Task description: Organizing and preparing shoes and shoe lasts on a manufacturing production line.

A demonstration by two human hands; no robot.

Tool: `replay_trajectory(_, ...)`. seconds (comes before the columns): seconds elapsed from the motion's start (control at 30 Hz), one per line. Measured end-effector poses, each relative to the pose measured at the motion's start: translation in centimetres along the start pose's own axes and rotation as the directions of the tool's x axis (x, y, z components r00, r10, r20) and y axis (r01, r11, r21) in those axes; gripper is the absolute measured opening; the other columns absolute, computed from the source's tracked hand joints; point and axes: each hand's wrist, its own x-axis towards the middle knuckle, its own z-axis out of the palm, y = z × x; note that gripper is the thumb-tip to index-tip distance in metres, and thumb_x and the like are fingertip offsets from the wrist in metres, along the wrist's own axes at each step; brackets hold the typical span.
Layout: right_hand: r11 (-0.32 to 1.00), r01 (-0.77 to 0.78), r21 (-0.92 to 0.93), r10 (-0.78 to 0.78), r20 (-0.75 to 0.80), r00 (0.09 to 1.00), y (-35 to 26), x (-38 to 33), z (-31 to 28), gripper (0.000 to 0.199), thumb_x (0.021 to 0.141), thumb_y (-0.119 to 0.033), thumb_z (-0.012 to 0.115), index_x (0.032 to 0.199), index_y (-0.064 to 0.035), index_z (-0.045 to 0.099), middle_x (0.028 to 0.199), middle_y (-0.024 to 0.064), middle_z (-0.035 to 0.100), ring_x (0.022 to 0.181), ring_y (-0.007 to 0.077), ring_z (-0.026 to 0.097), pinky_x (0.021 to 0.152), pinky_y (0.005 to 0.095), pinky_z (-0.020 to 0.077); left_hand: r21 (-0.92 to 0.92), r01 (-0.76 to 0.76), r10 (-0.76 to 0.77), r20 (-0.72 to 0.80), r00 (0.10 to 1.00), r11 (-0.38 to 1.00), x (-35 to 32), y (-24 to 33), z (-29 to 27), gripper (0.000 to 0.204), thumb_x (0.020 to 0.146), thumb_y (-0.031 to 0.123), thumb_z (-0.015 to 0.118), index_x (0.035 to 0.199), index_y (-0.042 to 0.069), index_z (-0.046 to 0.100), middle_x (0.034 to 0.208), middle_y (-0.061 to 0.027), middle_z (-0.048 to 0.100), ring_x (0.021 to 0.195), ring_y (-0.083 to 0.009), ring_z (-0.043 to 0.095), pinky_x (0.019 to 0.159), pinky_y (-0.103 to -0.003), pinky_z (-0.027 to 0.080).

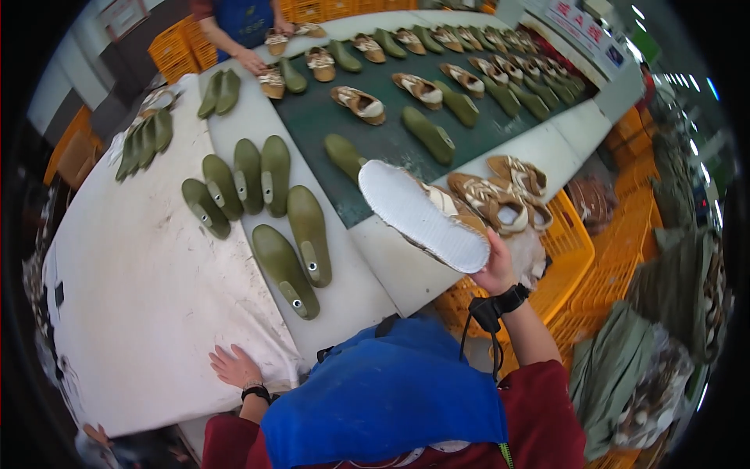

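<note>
Raised over the white table's right part, a brown and cream shoe upper (426, 216) shows its white stitched underside to me. My right hand (497, 270) is closed around its heel end. My left hand (236, 366) lies flat on the cloth-covered table (156, 313), fingers spread, holding nothing. Two large green shoe lasts (285, 270) lie beyond it, with several smaller green lasts (236, 184) farther off. Just behind the held upper, a green last (344, 156) rests on the dark green belt, partly covered by it. Brown shoe uppers (500, 195) sit to its right on the table edge.
The dark green belt (383, 141) carries rows of lasts and shoe uppers. Across it, another person's hand (251, 61) touches an upper. Yellow crates (574, 250) stand at my right, beside green cloth bundles (613, 352). More green lasts (144, 143) lie at far left.
</note>
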Motion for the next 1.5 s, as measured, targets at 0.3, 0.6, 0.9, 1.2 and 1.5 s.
replay_trajectory(0.3, 0.546, 0.197, -0.814, 0.081, 0.286, 0.955, -1.8, 9.5, 9.9, 0.021, 0.088, -0.018, 0.056, 0.103, -0.0044, 0.054, 0.077, 0.0018, 0.059, 0.061, 0.0067, 0.056, 0.052, 0.0220, 0.0459, -0.028, 0.019, -0.021, -0.042, 0.999, 0.999, -0.1, 0.2, 0.0, 0.052, 0.089, 0.038, 0.046, 0.133, 0.012, 0.040, 0.143, -0.0113, 0.031, 0.131, -0.0345, 0.028, 0.105, -0.048, 0.023)
replay_trajectory(0.6, -0.433, 0.458, -0.777, 0.063, 0.481, 0.875, 5.8, 29.1, 14.3, 0.032, 0.074, -0.024, 0.065, 0.100, -0.0057, 0.059, 0.091, 0.0180, 0.064, 0.087, 0.0342, 0.061, 0.078, 0.0410, 0.0482, -0.062, 0.018, -0.018, -0.013, 1.000, 0.998, -0.2, 0.6, -0.9, 0.052, 0.088, 0.033, 0.048, 0.133, 0.011, 0.039, 0.145, -0.0123, 0.028, 0.132, -0.0345, 0.025, 0.107, -0.049, 0.020)
replay_trajectory(0.9, -0.379, 0.384, -0.842, 0.012, 0.410, 0.912, 11.5, 39.8, 11.9, 0.057, 0.071, -0.003, 0.059, 0.126, -0.0070, 0.047, 0.115, 0.0228, 0.054, 0.110, 0.0370, 0.049, 0.096, 0.0390, 0.0398, -0.093, 0.019, -0.018, 0.010, 1.000, 0.996, -0.2, 0.9, -1.3, 0.054, 0.086, 0.031, 0.050, 0.133, 0.009, 0.038, 0.145, -0.0142, 0.027, 0.133, -0.0348, 0.023, 0.108, -0.049, 0.018)
replay_trajectory(1.2, -0.179, 0.647, -0.741, 0.353, 0.566, 0.745, 12.0, 22.3, 11.7, 0.036, 0.081, -0.024, 0.056, 0.113, -0.0100, 0.057, 0.089, 0.0163, 0.065, 0.084, 0.0329, 0.062, 0.075, 0.0404, 0.0497, -0.043, 0.007, -0.006, 0.011, 1.000, 0.999, -0.1, 0.4, -0.5, 0.051, 0.088, 0.033, 0.047, 0.133, 0.009, 0.039, 0.144, -0.0125, 0.029, 0.132, -0.0336, 0.026, 0.106, -0.049, 0.021)
replay_trajectory(1.5, -0.442, 0.596, -0.670, 0.415, 0.436, 0.799, 18.9, 11.6, 11.9, 0.062, 0.078, -0.043, 0.061, 0.130, -0.0164, 0.041, 0.083, 0.0157, 0.066, 0.075, 0.0327, 0.064, 0.064, 0.0424, 0.0504, -0.071, -0.049, 0.057, 0.112, 0.992, 0.996, 1.2, 1.6, -1.3, 0.054, 0.090, 0.036, 0.045, 0.135, 0.007, 0.036, 0.143, -0.0143, 0.030, 0.132, -0.0342, 0.026, 0.106, -0.046, 0.023)
